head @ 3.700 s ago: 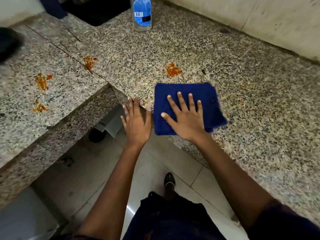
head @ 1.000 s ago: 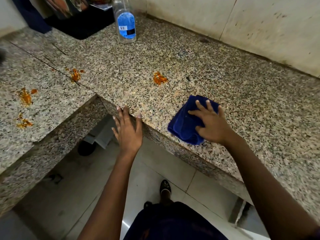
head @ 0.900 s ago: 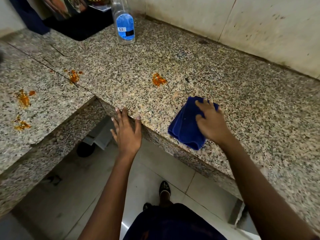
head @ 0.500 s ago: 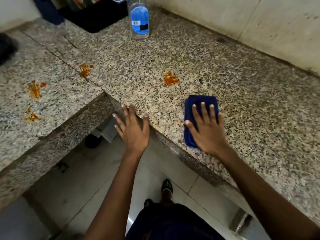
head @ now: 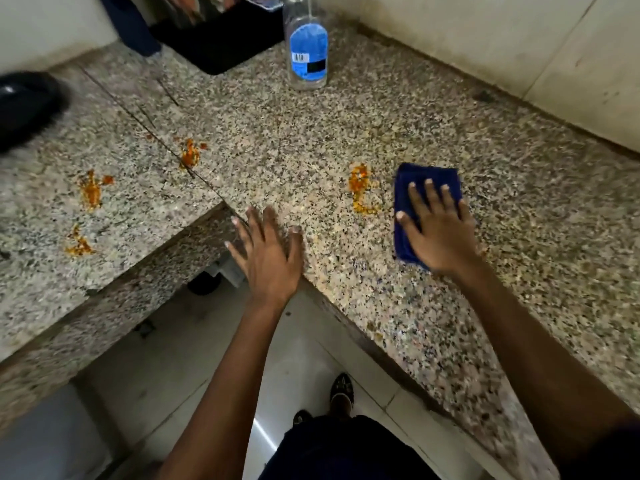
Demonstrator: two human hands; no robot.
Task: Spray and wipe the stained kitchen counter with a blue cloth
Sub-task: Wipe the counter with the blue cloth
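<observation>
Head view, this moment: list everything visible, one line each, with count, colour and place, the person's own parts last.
Counter: one, speckled granite, L-shaped.
Stains: four patches, orange; one beside the cloth, one on the seam, two on the left slab.
Blue cloth: one, folded, under the right hand.
Bottle: one, clear with blue label, upright at the back.
Tray: one, black, back corner.
Dark object: one, black, left edge, unclear.
Shoes: dark, on the floor.
Left hand: flat at the counter's inner corner.
Right hand: presses the cloth.

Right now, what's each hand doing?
Left hand: open, flat on the counter edge.
Right hand: open, pressing the blue cloth down.
</observation>
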